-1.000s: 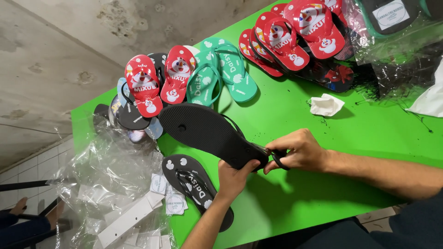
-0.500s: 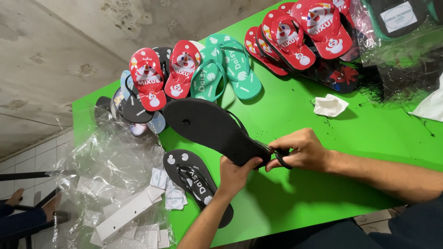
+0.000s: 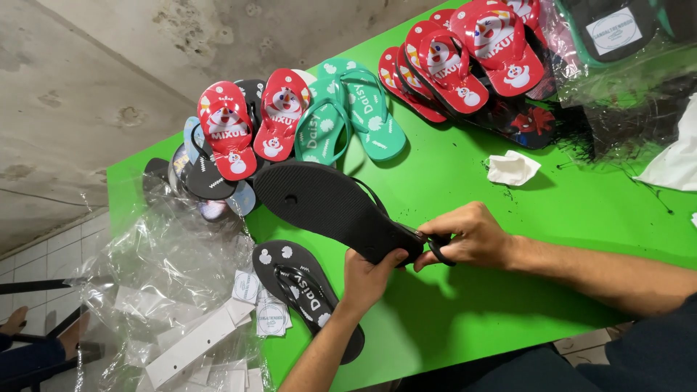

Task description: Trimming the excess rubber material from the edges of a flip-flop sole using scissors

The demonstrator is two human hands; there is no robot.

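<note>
I hold a black flip-flop (image 3: 327, 203) sole-side up above the green table (image 3: 508, 290). My left hand (image 3: 369, 274) grips its heel end from below. My right hand (image 3: 468, 236) pinches the black strap end at the heel edge. A second black flip-flop (image 3: 305, 290) with white print lies face up on the table just under my left wrist.
Pairs of red (image 3: 250, 123) and teal (image 3: 352, 109) flip-flops lie at the far side, more red ones (image 3: 472, 54) to the right. Clear plastic bags (image 3: 167, 290) with white cards (image 3: 272, 316) sit at the left edge. A crumpled white tissue (image 3: 512, 167) lies ahead of my right hand.
The view shifted slightly. My hands keep the same hold on the black flip-flop, with the right fingers working the strap end.
</note>
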